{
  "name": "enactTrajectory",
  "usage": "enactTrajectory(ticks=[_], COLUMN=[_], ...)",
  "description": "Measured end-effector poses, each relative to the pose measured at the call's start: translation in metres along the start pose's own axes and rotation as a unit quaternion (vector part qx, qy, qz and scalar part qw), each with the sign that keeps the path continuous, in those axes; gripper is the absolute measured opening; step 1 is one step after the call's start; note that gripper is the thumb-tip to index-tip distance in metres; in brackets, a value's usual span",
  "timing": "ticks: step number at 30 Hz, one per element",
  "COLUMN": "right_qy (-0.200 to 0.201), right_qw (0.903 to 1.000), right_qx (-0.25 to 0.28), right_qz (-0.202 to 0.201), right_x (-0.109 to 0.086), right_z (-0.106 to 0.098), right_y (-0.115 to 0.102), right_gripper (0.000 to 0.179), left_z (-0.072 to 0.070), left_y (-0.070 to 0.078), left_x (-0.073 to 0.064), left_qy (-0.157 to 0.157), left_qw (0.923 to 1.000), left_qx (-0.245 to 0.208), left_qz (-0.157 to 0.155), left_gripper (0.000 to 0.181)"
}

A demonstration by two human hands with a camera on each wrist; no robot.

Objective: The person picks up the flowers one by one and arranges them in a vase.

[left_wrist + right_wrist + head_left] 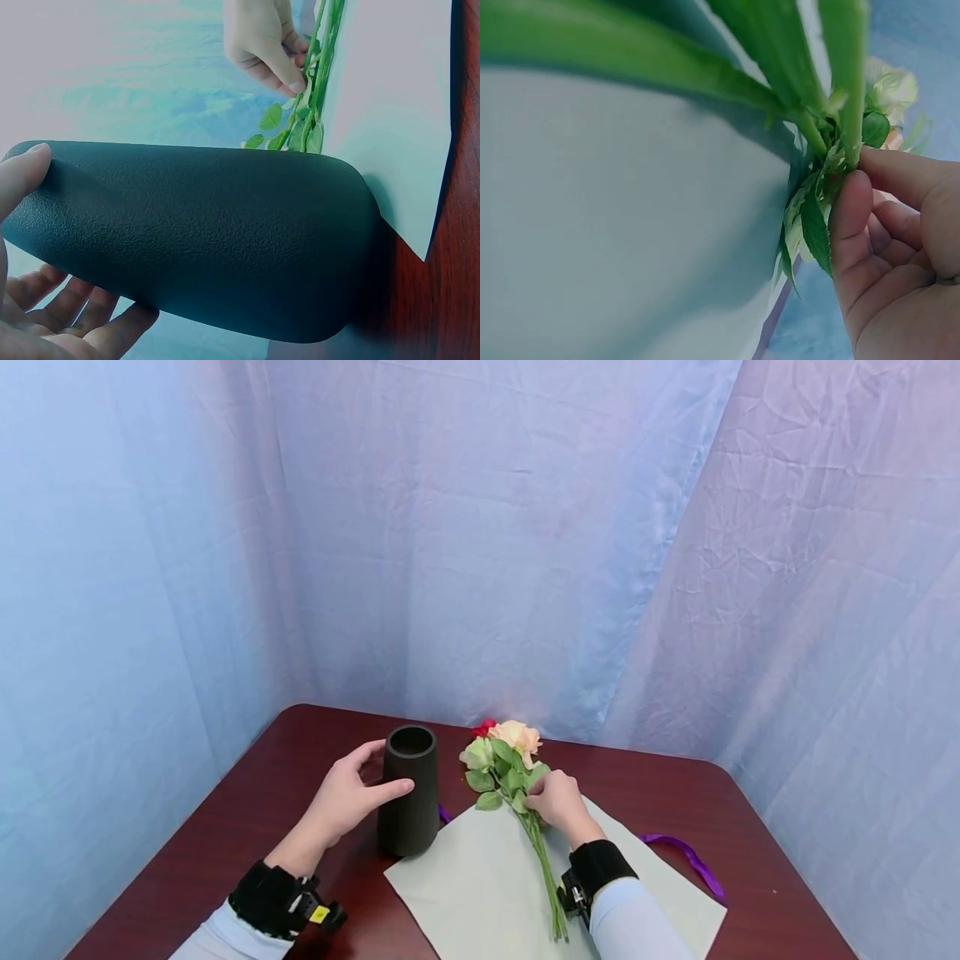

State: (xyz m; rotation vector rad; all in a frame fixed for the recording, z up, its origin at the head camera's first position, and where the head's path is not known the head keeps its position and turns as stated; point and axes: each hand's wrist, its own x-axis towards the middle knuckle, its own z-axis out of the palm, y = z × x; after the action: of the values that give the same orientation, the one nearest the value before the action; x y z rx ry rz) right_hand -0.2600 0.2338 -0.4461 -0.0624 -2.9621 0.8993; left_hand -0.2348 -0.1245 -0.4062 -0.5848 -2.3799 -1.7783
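Note:
A tall black vase [408,802] stands upright at the left corner of a pale wrapping sheet [480,877]. My left hand [352,797] holds it near the top, thumb on the front and the other fingers round the far side. In the left wrist view the vase [202,240] spans most of the picture, with the fingers [105,322] against its side. My right hand [558,802] pinches green stems [543,860] just below the leaves. The bunch carries a peach bloom [517,739], a pale green bloom [477,754] and a red bloom [483,727]. Its stem ends point toward me over the sheet.
A purple ribbon [690,860] comes out from under the sheet on the right, and a bit of purple shows beside the vase. The dark red-brown table [330,735] has rounded far corners. Pale blue curtains [487,543] hang behind and at both sides.

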Motion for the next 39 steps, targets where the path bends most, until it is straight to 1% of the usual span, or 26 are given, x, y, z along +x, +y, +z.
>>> enactTrajectory(ticks=[2,6,10,15,18,28,33,37,39], right_qy=[0.004,-0.002,-0.013,-0.021,-0.024,-0.022,-0.023,-0.018,-0.018], right_qw=[1.0000,0.9999,0.9984,0.9941,0.9920,0.9860,0.9813,0.9751,0.9702], right_qx=[0.001,0.013,0.051,0.100,0.116,0.153,0.181,0.212,0.232], right_qz=[0.003,0.007,0.022,0.037,0.045,0.063,0.062,0.063,0.068], right_x=[0.001,0.002,0.003,0.001,0.001,0.006,0.003,0.000,-0.001], right_z=[-0.001,-0.001,-0.002,-0.005,-0.007,-0.010,-0.012,-0.014,-0.016], right_y=[0.000,0.000,0.001,-0.001,-0.002,-0.001,0.001,0.000,-0.001], right_gripper=[0.015,0.018,0.015,0.004,0.007,0.007,0.013,0.017,0.018], left_z=[0.000,0.000,0.000,0.000,-0.001,-0.003,-0.002,-0.002,-0.003], left_y=[0.000,0.000,0.000,0.000,0.001,0.002,0.002,0.003,0.003], left_x=[0.001,0.001,0.002,0.002,0.002,0.003,0.003,0.003,0.002], left_qy=[0.000,0.000,-0.001,0.000,0.000,0.001,-0.003,-0.003,-0.003], left_qw=[1.0000,1.0000,1.0000,1.0000,1.0000,1.0000,1.0000,1.0000,1.0000], left_qx=[0.000,0.000,0.002,0.001,0.003,0.005,0.004,0.002,0.001], left_qz=[0.000,-0.003,-0.006,-0.005,-0.004,-0.003,-0.006,-0.002,-0.002], left_gripper=[0.071,0.072,0.072,0.071,0.070,0.070,0.072,0.071,0.070])
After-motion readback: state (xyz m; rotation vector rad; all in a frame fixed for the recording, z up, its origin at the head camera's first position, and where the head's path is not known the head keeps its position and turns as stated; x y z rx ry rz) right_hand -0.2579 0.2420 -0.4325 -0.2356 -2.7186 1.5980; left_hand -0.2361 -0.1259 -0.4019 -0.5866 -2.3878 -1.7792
